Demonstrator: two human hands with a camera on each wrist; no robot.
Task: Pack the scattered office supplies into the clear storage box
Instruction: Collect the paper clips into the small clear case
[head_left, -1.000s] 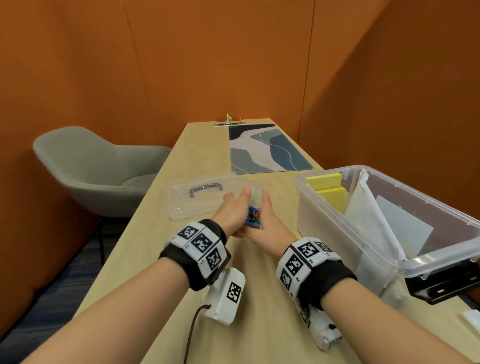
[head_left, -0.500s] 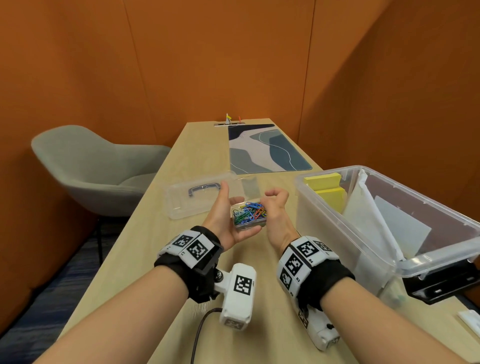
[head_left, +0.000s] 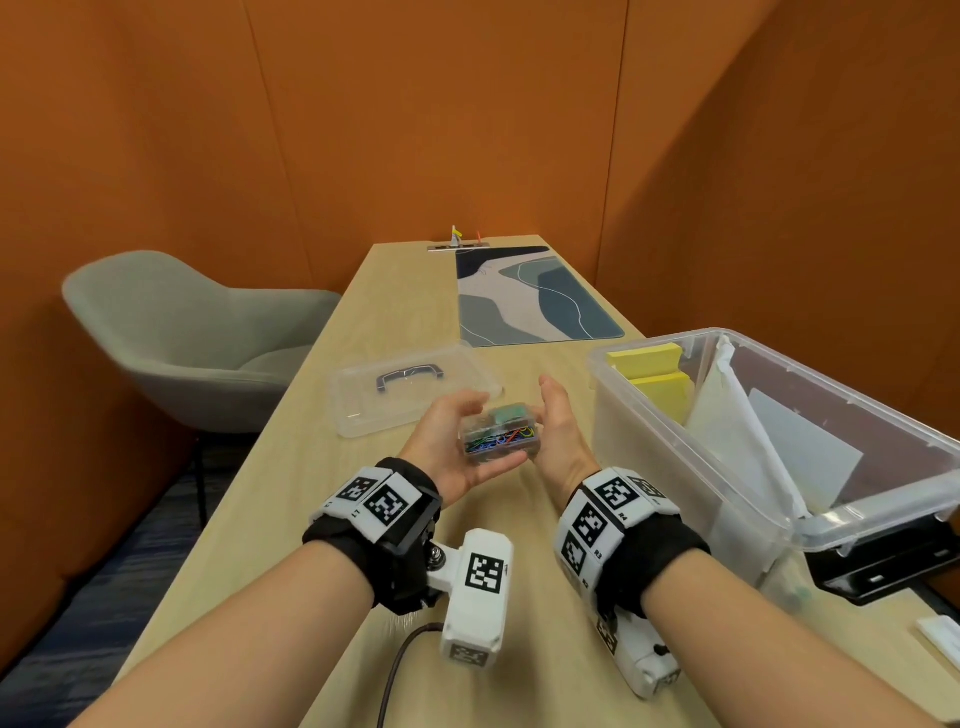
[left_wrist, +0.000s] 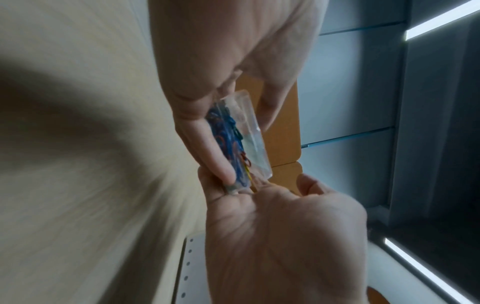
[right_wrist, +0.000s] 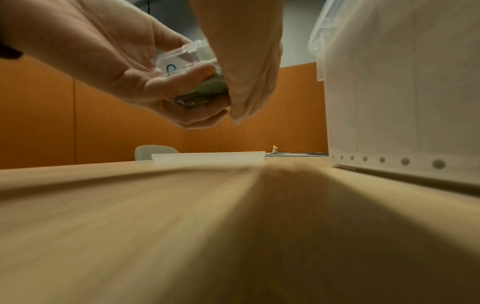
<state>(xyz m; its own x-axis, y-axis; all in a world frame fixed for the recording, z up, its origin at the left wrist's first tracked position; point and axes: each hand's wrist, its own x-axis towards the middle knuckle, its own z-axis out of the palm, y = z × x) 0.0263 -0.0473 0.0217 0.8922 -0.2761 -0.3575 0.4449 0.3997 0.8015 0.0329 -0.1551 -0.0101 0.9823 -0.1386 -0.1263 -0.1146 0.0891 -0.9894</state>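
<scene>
A small clear case of coloured paper clips (head_left: 501, 439) lies in my left hand (head_left: 452, 447) above the table. In the left wrist view the fingers of my left hand (left_wrist: 207, 82) run under the case (left_wrist: 244, 139) and the thumb lies over it. My right hand (head_left: 558, 431) touches the case's right end with fairly straight fingers, thumb up. The right wrist view shows the case (right_wrist: 179, 57) between my left hand (right_wrist: 103, 51) and right hand (right_wrist: 246, 61). The clear storage box (head_left: 675, 426) stands open just to the right, holding yellow sticky pads (head_left: 654, 374) and white papers (head_left: 753, 441).
The box's clear lid (head_left: 410, 389) with a dark handle lies on the wooden table (head_left: 311, 493) beyond my hands. A patterned desk mat (head_left: 530, 296) lies farther back. A grey chair (head_left: 182, 332) stands to the left. A black object (head_left: 883, 561) sits beside the box's near end.
The case has risen off the table into my left palm. My right hand's fingers, curled at the case half a second ago, now lie flat against its right end.
</scene>
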